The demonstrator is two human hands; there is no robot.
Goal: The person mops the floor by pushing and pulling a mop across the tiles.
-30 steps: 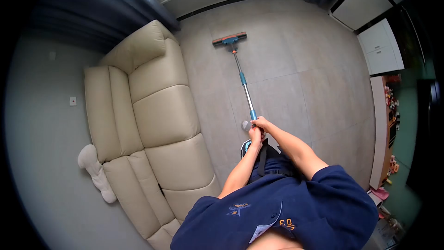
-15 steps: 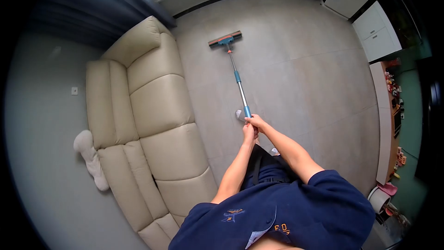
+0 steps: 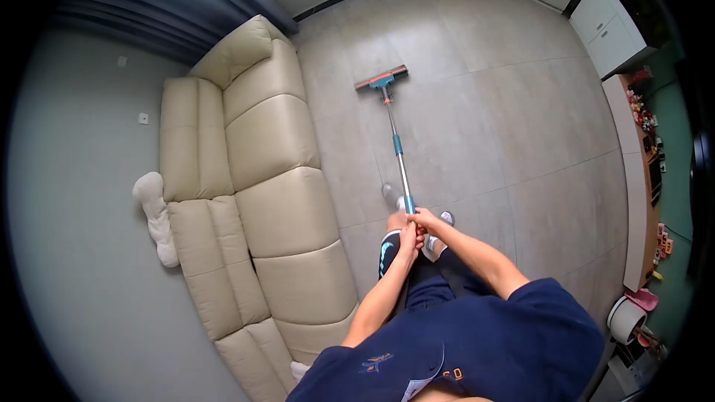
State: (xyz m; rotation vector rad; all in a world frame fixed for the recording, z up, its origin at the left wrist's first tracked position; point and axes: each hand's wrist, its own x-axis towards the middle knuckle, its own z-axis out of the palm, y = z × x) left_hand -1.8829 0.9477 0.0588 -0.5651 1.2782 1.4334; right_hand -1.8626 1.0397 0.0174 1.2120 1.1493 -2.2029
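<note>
A mop [image 3: 401, 164] with a silver and teal pole reaches forward from my hands to the grey tiled floor [image 3: 536, 126]. Its wide orange, teal and dark head [image 3: 382, 80] lies flat on the tiles, a little tilted to the sofa side. My left hand [image 3: 410, 238] is wrapped round the end of the pole, close to my body. Just ahead of it, my right hand [image 3: 424, 220] grips the pole below the teal sleeve. The two hands touch or nearly touch. My feet show beneath and beside them.
A beige sofa [image 3: 275, 141] runs along the left, with a white cushion [image 3: 156, 216] by the wall. Dark curtains [image 3: 171, 7] hang at the far left. On the right stand a white cabinet [image 3: 607, 26] and a low shelf [image 3: 629, 179] with small items. A white bin [image 3: 625, 320] is at lower right.
The view has shifted forward along the sofa. Mop head and hands sit lower and slightly further right in the picture. My feet have changed position, and both hands keep their grip.
</note>
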